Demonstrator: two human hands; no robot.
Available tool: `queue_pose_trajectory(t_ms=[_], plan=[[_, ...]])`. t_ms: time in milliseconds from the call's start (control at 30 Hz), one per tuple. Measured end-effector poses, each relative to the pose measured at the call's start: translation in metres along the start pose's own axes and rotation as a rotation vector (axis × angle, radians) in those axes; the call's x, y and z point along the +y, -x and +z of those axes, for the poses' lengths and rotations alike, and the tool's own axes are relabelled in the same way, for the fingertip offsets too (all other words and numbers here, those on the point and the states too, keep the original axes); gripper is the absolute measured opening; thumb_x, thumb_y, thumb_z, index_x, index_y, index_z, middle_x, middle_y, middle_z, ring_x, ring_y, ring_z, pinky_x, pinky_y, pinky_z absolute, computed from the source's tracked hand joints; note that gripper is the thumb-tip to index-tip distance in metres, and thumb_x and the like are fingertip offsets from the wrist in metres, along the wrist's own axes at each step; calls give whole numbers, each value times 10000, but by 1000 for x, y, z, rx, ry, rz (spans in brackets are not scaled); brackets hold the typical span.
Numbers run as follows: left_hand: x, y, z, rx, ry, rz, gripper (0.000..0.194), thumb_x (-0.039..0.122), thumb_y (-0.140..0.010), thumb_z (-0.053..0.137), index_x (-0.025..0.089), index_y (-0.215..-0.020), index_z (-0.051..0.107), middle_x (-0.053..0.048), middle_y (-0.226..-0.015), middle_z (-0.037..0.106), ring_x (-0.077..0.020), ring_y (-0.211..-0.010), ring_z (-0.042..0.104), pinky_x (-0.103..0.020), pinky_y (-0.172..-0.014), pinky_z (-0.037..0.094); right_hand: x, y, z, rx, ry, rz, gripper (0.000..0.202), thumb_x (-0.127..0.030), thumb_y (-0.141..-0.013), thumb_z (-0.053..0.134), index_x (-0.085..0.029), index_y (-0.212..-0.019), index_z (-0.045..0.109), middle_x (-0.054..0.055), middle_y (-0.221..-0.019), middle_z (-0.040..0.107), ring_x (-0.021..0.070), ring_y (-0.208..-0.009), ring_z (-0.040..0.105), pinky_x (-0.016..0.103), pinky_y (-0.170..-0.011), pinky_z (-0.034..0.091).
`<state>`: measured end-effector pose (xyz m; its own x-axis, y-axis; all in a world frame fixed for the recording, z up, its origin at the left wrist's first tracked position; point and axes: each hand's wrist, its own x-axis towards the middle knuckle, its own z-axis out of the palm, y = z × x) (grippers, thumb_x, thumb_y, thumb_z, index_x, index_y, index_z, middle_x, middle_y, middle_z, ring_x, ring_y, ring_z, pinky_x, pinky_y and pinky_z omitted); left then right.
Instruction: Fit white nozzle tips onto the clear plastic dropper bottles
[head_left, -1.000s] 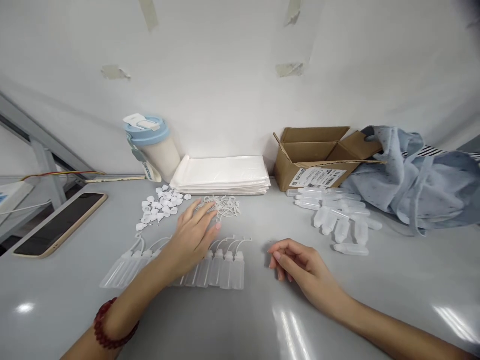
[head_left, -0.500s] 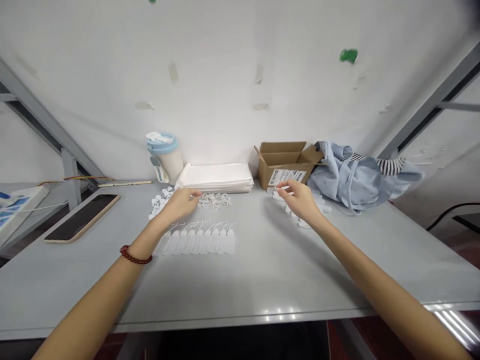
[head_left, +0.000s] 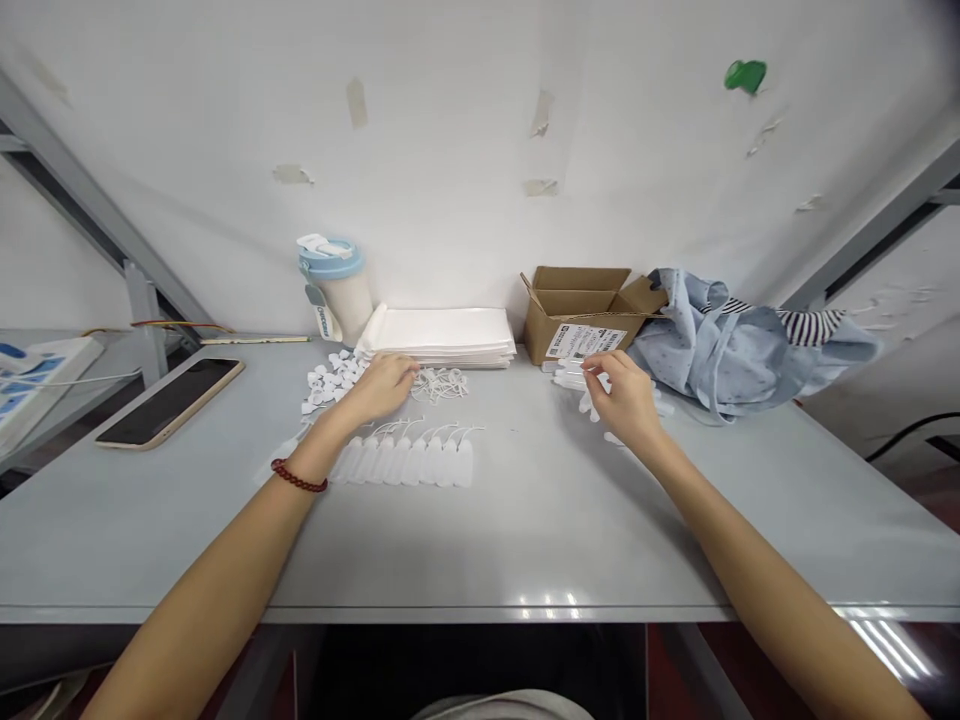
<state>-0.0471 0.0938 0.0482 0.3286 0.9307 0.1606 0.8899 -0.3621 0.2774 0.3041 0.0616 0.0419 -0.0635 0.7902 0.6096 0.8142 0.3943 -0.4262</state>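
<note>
Several translucent tubes [head_left: 571,377] just beyond and partly behind the right hand [head_left: 627,400], its grip on any unclear.

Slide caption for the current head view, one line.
Left hand beside white plastic straps, right hand at loose translucent bottles, strapped bottles lined up on the gray table.

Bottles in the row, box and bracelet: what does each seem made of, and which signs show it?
Bottles: probably plastic, smooth and milky, pale with a soft sheen.
Box: matt cardboard, judging by its brown, creased flaps.
Bracelet: dark red and knobbly; beads or braided cord, unclear.
</note>
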Motion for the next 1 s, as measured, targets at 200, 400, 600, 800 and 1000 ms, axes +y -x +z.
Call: queue_pose_trajectory(t_ms=[200,400,600,800,1000], plan=[[5,3,-3,-12,-6,5,285,310,-931,568,160,-1173,577,-95,-1211,586,-237,-1051,597,-453,-891,508,9,-5,-2,-57,73,-64,222,-69,-821,430,-178,-880,614,134,-1024,650,259,-964,607,404,-866,462],[13,4,-6,4,44,24,269,329,-933,564,149,-1132,595,-75,-1134,617,-220,-966,625,-412,-832,535,30,-5,3,-196,164,-77,270,-46,-830,409,-157,-879,650,133,-956,705,281,-960,611,431,-864,460],[20,6,-9,142,124,-5,242,347,-940,546,135,-1023,626,-57,-1028,652,-204,-922,633,-408,-842,514,32,-1,8,-269,199,-75,252,-157,-862,475,-136,-1066,622,169,-1201,625,308,-1140,547,446,-932,439],[27,8,-3,395,244,-128,230,293,-870,472,180,-832,669,-76,-928,713,-254,-915,626,-361,-846,473,27,0,11,-270,243,-15,546,-367,-906,459,-104,-1379,390,231,-1474,360,376,-1339,348,566,-953,402],[34,11,-2,556,442,-193,110,277,-741,594,206,-788,664,-30,-829,717,-189,-678,644,-304,-698,513,28,1,14,-361,278,-12,545,-466,-917,480,-157,-1365,450,209,-1461,410,390,-1341,365,611,-971,379]])
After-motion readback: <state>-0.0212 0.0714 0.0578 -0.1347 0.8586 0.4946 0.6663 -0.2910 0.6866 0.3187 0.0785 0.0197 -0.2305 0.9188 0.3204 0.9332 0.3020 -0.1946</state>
